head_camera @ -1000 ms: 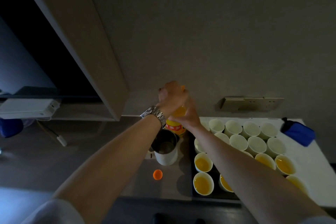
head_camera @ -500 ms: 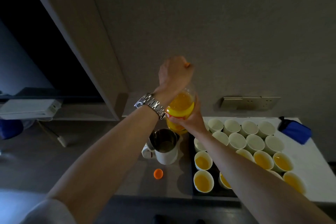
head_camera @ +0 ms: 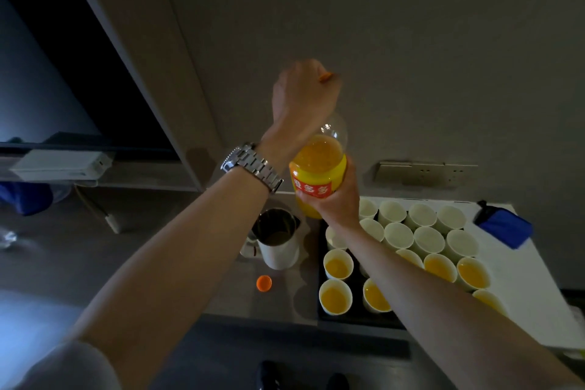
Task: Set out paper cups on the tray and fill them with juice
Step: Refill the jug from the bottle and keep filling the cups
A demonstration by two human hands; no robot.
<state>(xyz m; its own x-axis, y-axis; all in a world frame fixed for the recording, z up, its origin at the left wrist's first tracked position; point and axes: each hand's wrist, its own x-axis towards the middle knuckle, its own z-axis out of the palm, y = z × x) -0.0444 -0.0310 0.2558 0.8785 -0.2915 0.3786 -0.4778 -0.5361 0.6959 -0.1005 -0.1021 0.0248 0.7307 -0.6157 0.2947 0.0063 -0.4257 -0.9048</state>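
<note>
Orange juice fills most of a clear plastic bottle (head_camera: 318,168) held upright above the counter (head_camera: 190,263), left of the tray's far end. The right hand (head_camera: 335,199) wraps its fingers round the bottle's labelled middle, while the left hand (head_camera: 304,95), a metal watch (head_camera: 251,166) on its wrist, curls over the neck, gripping an orange cap (head_camera: 327,76) that peeks past the knuckles. On the right, a dark tray (head_camera: 357,320) holds rows of white paper cups (head_camera: 427,239): the far ones show no juice, the near ones hold juice, such as the filled cup (head_camera: 335,296) at the near left corner. Left of the tray stands a white kettle (head_camera: 278,241) with its lid off, and nearer, a second orange cap (head_camera: 263,282) lies loose on the counter. A blue pouch (head_camera: 503,226) sits right of the cups.
</note>
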